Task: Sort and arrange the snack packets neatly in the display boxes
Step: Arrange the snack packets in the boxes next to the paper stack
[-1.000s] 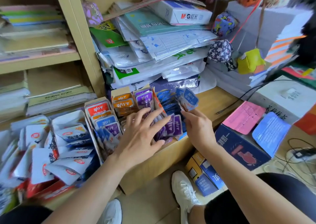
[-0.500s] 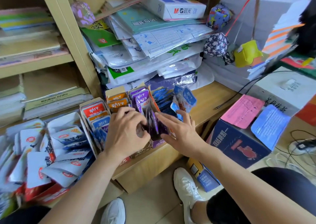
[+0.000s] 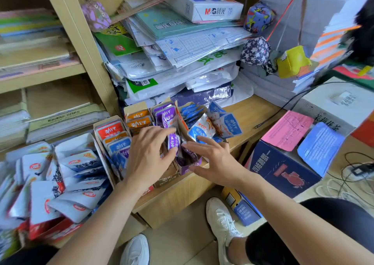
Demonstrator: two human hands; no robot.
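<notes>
Narrow cardboard display boxes stand side by side on a wooden ledge (image 3: pixel 249 111). One holds mixed red, orange and blue packets (image 3: pixel 110 132), one orange packets (image 3: pixel 138 121), one purple packets (image 3: pixel 167 114), one blue packets (image 3: pixel 190 111). More blue packets (image 3: pixel 226 125) lean loosely at the right end. My left hand (image 3: pixel 147 157) curls over the front of the purple row, its thumb pinching a purple packet (image 3: pixel 174 141). My right hand (image 3: pixel 214 160) lies with straight fingers against the purple box's front end (image 3: pixel 188 166).
A wide box of white packets (image 3: pixel 77 163) sits at the left. Stacked paper packs and plastic bags (image 3: pixel 182 58) rise right behind the boxes. A dark blue carton (image 3: pixel 283 169) with pink and blue sheets stands at the right, cables (image 3: pixel 356 169) beyond it. My shoes (image 3: pixel 222 222) are below.
My left hand went from lying spread across the packets to curling over the purple row. My right hand moved left from the blue packets to the purple box's front.
</notes>
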